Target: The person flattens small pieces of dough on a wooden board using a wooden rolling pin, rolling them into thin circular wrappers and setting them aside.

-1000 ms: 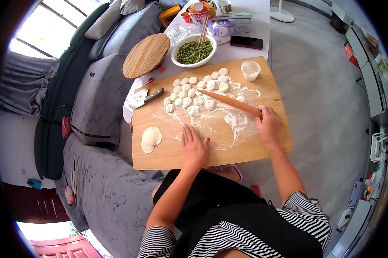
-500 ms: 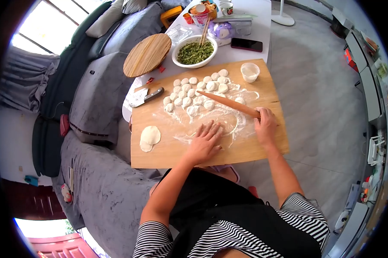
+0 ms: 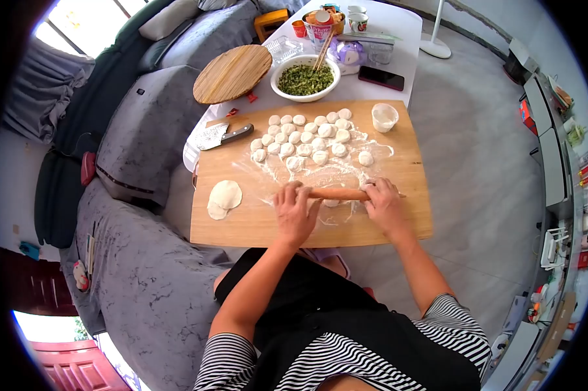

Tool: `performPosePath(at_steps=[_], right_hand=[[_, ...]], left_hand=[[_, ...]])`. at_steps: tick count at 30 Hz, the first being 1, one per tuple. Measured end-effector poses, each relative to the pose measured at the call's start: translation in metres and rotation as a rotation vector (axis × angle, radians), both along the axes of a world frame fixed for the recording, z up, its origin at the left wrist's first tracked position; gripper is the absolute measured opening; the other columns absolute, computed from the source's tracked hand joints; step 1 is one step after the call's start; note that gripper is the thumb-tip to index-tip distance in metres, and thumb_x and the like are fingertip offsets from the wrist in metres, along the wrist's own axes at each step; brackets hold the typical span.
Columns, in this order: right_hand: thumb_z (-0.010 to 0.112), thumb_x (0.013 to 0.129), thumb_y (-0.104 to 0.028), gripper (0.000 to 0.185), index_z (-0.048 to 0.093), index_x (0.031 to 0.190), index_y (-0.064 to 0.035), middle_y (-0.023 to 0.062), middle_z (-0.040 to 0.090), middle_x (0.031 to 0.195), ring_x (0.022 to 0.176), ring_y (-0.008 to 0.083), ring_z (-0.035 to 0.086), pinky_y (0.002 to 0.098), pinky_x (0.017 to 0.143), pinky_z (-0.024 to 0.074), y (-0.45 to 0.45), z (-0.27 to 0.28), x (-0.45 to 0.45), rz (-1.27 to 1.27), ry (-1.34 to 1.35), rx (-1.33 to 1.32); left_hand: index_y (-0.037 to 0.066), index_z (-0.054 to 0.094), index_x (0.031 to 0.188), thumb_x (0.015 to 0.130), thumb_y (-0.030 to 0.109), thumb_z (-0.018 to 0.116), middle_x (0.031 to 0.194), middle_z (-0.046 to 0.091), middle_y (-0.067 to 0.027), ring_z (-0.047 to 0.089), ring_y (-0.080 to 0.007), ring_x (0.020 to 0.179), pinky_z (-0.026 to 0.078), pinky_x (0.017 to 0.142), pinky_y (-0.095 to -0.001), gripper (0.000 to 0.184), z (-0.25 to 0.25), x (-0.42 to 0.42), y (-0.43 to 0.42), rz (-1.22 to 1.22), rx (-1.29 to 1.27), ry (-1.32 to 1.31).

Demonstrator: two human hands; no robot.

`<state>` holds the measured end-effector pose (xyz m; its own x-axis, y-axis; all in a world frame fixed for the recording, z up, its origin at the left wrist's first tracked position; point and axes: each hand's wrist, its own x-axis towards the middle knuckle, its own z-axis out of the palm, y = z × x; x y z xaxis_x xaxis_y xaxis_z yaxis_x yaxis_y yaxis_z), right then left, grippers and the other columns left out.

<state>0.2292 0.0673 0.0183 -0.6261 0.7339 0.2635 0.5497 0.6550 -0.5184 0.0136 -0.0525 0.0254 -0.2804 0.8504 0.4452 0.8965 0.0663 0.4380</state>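
A wooden rolling pin (image 3: 339, 193) lies level across the front of a floured wooden board (image 3: 255, 228). My left hand (image 3: 296, 212) is closed on its left end, and my right hand (image 3: 386, 205) is closed on its right end. Just under the pin, between my hands, a small piece of dough (image 3: 331, 202) peeks out. Several small floured dough pieces (image 3: 294, 137) sit in rows farther back on the board. Left of my left hand, flat round dough wrappers (image 3: 226, 195) overlap in a small pile.
A cleaver (image 3: 224, 136) rests at the board's back left, and a plastic cup (image 3: 384, 117) stands at its back right. Behind are a white bowl (image 3: 305, 78) of chopped green filling with chopsticks, a round slatted lid (image 3: 233, 73) and a phone (image 3: 381, 78). A grey sofa (image 3: 144, 287) is at left.
The rolling pin has swung from a slant over the dough pieces to level near me. My left hand has left the board surface and taken hold of the pin's left end.
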Motion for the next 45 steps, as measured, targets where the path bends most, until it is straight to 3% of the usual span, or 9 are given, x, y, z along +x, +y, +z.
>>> performPosePath(at_steps=[3,4,6,9,11,16,24,38,45], right_hand=[[0.073,0.081,-0.021,0.037,0.065,0.115,-0.0092,0.0170,0.049,0.143,0.132,0.0329,0.046,0.0468,0.108,0.0379,-0.006,0.000,-0.004,0.097,-0.101,0.086],[0.073,0.081,-0.021,0.037,0.065,0.115,-0.0092,0.0170,0.049,0.143,0.132,0.0329,0.046,0.0468,0.108,0.0379,-0.005,0.001,-0.011,0.103,-0.104,0.085],[0.068,0.087,-0.034,0.058,0.053,0.136,-0.0061,0.0199,0.033,0.156,0.144,0.0338,0.033,0.0486,0.116,0.0291,0.005,0.005,-0.027,0.029,-0.138,0.238],[0.061,0.091,-0.044,0.075,0.038,0.147,-0.0002,0.0207,0.032,0.156,0.147,0.0331,0.027,0.0478,0.120,0.0216,0.022,-0.005,-0.039,0.020,-0.212,0.225],[0.060,0.092,-0.044,0.074,0.038,0.147,0.0017,0.0211,0.032,0.156,0.147,0.0331,0.026,0.0474,0.120,0.0204,0.000,-0.020,-0.017,0.050,-0.214,0.197],[0.057,0.094,-0.042,0.073,0.037,0.147,0.0042,0.0234,0.033,0.155,0.146,0.0340,0.029,0.0463,0.120,0.0217,-0.003,0.002,-0.027,0.021,-0.243,0.196],[0.054,0.096,-0.040,0.070,0.036,0.146,0.0052,0.0252,0.034,0.154,0.146,0.0351,0.029,0.0460,0.121,0.0207,-0.013,-0.008,-0.017,0.019,-0.215,0.191],[0.053,0.097,-0.041,0.073,0.034,0.147,0.0086,0.0287,0.032,0.154,0.146,0.0387,0.027,0.0481,0.121,0.0197,0.021,-0.011,-0.054,-0.085,-0.168,0.171],[0.053,0.096,-0.044,0.073,0.038,0.144,0.0085,0.0281,0.031,0.155,0.146,0.0380,0.026,0.0477,0.121,0.0195,-0.036,-0.014,-0.011,0.012,-0.221,0.202]], left_hand=[[0.006,0.057,0.132,0.091,0.035,0.061,0.143,0.048,-0.0205,0.039,-0.0397,0.137,0.024,0.114,-0.0545,0.050,-0.021,-0.025,-0.013,0.017,-0.099,0.315],[0.005,0.051,0.140,0.096,0.042,0.050,0.152,0.039,-0.0220,0.029,-0.0401,0.145,0.015,0.118,-0.0563,0.057,-0.027,-0.030,-0.015,0.035,-0.252,0.191],[0.004,0.051,0.139,0.096,0.042,0.051,0.152,0.039,-0.0228,0.030,-0.0405,0.144,0.015,0.118,-0.0571,0.057,-0.037,-0.043,-0.003,0.102,-0.245,0.156],[0.003,0.048,0.141,0.095,0.042,0.053,0.151,0.039,-0.0247,0.031,-0.0416,0.143,0.016,0.118,-0.0584,0.061,-0.029,-0.048,0.005,0.180,-0.259,0.105],[0.003,0.043,0.145,0.094,0.042,0.053,0.153,0.036,-0.0243,0.030,-0.0411,0.143,0.016,0.118,-0.0579,0.065,-0.020,-0.045,-0.006,0.067,-0.319,0.275],[0.001,0.039,0.147,0.096,0.040,0.051,0.155,0.030,-0.0285,0.025,-0.0417,0.146,0.016,0.119,-0.0539,0.065,-0.027,-0.046,0.000,0.068,-0.305,0.104],[-0.001,0.032,0.150,0.097,0.047,0.047,0.157,0.025,-0.0294,0.021,-0.0422,0.148,0.015,0.120,-0.0529,0.074,-0.029,-0.038,-0.033,-0.024,-0.334,0.242],[0.003,0.030,0.153,0.097,0.045,0.049,0.157,0.028,-0.0259,0.024,-0.0396,0.147,0.016,0.120,-0.0535,0.072,-0.028,-0.063,0.018,0.118,-0.387,0.152],[0.003,0.037,0.149,0.098,0.047,0.046,0.155,0.031,-0.0277,0.026,-0.0401,0.146,0.018,0.118,-0.0556,0.068,-0.044,-0.047,-0.036,0.015,-0.307,0.232]])
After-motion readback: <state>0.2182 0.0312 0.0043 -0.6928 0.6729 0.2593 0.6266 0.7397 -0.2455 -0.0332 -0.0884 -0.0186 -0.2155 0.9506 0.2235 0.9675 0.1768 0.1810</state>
